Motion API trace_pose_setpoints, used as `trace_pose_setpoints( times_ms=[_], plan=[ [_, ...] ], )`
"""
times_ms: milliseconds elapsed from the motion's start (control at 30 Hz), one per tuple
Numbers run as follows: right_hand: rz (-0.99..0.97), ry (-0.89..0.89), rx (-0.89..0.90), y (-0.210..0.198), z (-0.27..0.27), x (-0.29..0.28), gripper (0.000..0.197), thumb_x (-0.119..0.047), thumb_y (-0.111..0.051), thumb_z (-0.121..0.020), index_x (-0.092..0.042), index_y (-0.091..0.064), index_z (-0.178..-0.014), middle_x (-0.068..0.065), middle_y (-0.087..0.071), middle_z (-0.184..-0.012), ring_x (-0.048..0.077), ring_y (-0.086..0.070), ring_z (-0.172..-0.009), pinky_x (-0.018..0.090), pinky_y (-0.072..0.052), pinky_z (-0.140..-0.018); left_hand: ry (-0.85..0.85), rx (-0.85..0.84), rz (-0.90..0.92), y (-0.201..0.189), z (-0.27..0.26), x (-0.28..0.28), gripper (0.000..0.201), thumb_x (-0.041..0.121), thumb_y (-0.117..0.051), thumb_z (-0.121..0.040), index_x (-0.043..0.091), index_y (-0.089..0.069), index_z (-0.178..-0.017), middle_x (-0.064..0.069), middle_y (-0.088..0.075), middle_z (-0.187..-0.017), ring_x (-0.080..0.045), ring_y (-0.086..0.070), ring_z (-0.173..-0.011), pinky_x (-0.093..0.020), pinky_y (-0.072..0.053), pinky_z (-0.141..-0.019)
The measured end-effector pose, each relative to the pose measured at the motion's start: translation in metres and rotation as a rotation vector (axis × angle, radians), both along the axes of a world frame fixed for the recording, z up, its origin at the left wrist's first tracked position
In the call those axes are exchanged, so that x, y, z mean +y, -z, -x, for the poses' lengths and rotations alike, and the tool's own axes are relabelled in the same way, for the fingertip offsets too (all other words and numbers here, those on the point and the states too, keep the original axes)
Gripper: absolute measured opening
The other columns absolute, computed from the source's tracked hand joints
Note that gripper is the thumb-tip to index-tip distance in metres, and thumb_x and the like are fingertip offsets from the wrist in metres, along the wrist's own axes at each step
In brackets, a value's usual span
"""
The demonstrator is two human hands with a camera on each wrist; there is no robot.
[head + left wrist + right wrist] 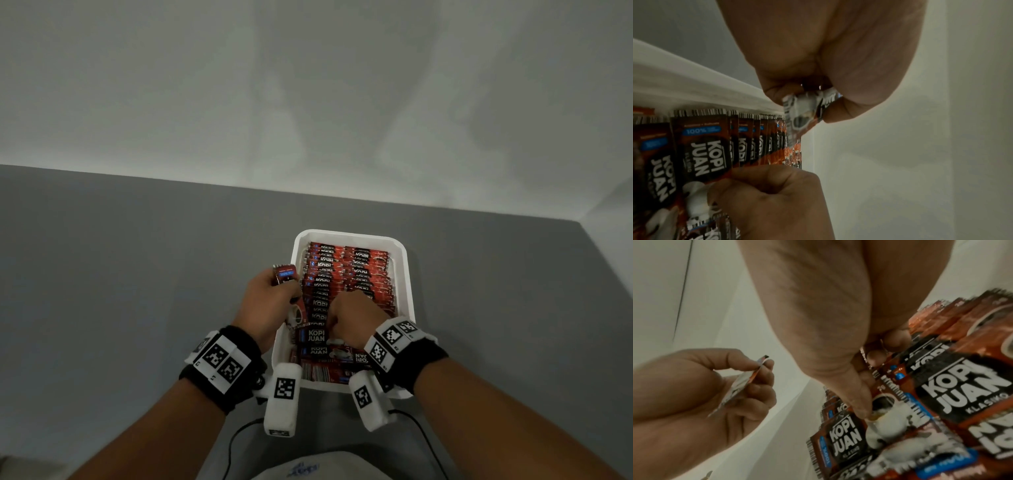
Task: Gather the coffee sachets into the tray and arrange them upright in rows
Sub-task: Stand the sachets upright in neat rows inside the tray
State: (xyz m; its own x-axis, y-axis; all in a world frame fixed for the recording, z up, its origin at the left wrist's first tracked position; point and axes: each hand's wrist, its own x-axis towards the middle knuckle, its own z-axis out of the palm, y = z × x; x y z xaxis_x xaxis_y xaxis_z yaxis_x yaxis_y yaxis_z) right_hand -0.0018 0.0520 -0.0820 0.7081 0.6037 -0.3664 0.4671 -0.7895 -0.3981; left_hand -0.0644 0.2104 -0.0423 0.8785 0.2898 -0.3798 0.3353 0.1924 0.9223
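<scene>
A white tray (409, 274) is set on the grey desk (137, 274), close to the person and a little to the right of the middle. Its far and middle parts are filled with upright sachets (346, 270), red and black, packed closely in two rows side by side. At the near end, flat sachets (322, 356) are seen lying face up on the tray floor, overlapping one another. The left hand (263, 305) is held above the tray's left rim, and a single sachet (284, 274) is pinched between its thumb and curled fingers, one end standing out past the fingertips. The right hand (352, 318) is lowered into the tray at the near end of the rows; its fingers are curled over the top edges of the upright sachets there, and its thumb is pressed against the face of the nearest one, so that these are gripped. Black bands with white marker blocks (219, 359) are worn on both wrists.
</scene>
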Motion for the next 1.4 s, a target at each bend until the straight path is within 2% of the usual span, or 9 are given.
trace_pose_setpoints(
  times_ms=[167,300,467,600,733,833,933,1100,1400],
  plan=[
    [0.031,0.012,0.029,0.003,0.003,0.003,0.012,-0.007,-0.074,-0.083,-0.007,-0.080,-0.093,0.010,-0.076,-0.092,0.026,-0.072,-0.085,0.034,-0.060,-0.079,0.018,0.010,-0.043,0.006,-0.001,0.001,0.020,-0.011,-0.058,-0.079,0.007,-0.065,-0.082,-0.008,-0.070,-0.072,-0.024,-0.069,-0.066,-0.034,-0.054,-0.061],
    [-0.119,0.122,0.031,-0.013,0.003,-0.007,0.020,-0.007,-0.066,-0.088,-0.013,-0.081,-0.100,-0.002,-0.075,-0.098,0.012,-0.067,-0.085,0.015,-0.049,-0.073,0.021,0.027,-0.030,0.006,-0.001,0.000,0.017,-0.011,-0.058,-0.081,0.005,-0.062,-0.086,-0.011,-0.065,-0.073,-0.024,-0.065,-0.067,-0.032,-0.050,-0.059],
    [-0.523,0.444,0.187,-0.043,0.006,-0.024,0.020,-0.014,-0.061,-0.091,-0.022,-0.079,-0.096,0.005,-0.074,-0.082,0.012,-0.060,-0.064,0.027,-0.049,-0.063,0.026,-0.006,0.183,0.003,-0.004,-0.011,0.013,-0.010,-0.060,-0.089,0.000,-0.062,-0.096,-0.017,-0.072,-0.088,-0.027,-0.071,-0.075,-0.032,-0.058,-0.063],
    [-0.583,0.458,0.110,-0.049,0.010,-0.035,0.010,-0.020,-0.077,-0.086,-0.023,-0.078,-0.096,-0.007,-0.075,-0.092,0.008,-0.070,-0.087,0.025,-0.054,-0.082,0.103,-0.049,0.214,-0.001,-0.004,-0.026,0.017,-0.009,-0.065,-0.089,-0.001,-0.066,-0.103,-0.018,-0.076,-0.098,-0.028,-0.074,-0.083,-0.032,-0.059,-0.069],
    [-0.502,0.506,0.049,-0.047,0.006,-0.062,0.005,-0.020,-0.079,-0.085,-0.023,-0.075,-0.088,-0.009,-0.073,-0.087,0.008,-0.069,-0.084,0.027,-0.055,-0.079,0.266,0.031,-0.154,0.005,0.000,-0.022,0.008,0.002,-0.064,-0.092,0.010,-0.063,-0.092,-0.007,-0.072,-0.093,-0.018,-0.070,-0.079,-0.031,-0.058,-0.071],
    [-0.345,0.466,0.017,-0.041,0.008,-0.080,0.003,-0.019,-0.075,-0.088,-0.020,-0.072,-0.089,-0.008,-0.071,-0.085,0.009,-0.068,-0.081,0.026,-0.055,-0.076,0.875,0.029,-0.800,0.013,0.010,-0.014,0.017,0.027,-0.062,-0.092,0.019,-0.068,-0.105,0.005,-0.069,-0.106,-0.014,-0.066,-0.096,-0.028,-0.054,-0.081],
    [-0.226,0.362,0.009,-0.032,0.013,-0.082,0.003,-0.018,-0.069,-0.092,-0.019,-0.072,-0.092,-0.012,-0.066,-0.084,0.004,-0.064,-0.079,0.025,-0.053,-0.076,1.187,-0.037,-0.967,0.024,0.021,-0.016,0.049,0.057,-0.057,-0.083,0.022,-0.067,-0.116,0.004,-0.067,-0.113,-0.016,-0.064,-0.102,-0.032,-0.054,-0.090],
    [-0.096,0.210,-0.003,-0.019,0.021,-0.068,0.014,-0.014,-0.065,-0.094,-0.014,-0.079,-0.093,-0.007,-0.070,-0.094,0.005,-0.063,-0.081,0.022,-0.053,-0.079,1.270,0.061,-1.206,0.042,0.030,-0.021,0.089,0.081,-0.053,-0.075,0.040,-0.032,-0.151,-0.001,-0.039,-0.148,-0.026,-0.036,-0.138,-0.047,-0.035,-0.115],
    [0.167,0.114,-0.092,0.000,0.015,-0.059,0.018,-0.002,-0.062,-0.087,-0.013,-0.076,-0.084,0.004,-0.070,-0.084,0.021,-0.068,-0.077,0.037,-0.061,-0.075,1.281,-0.001,-1.252,0.047,0.032,-0.021,0.068,0.067,-0.060,-0.085,0.032,-0.046,-0.142,0.001,-0.049,-0.138,-0.023,-0.048,-0.128,-0.041,-0.042,-0.109]
  ],
)
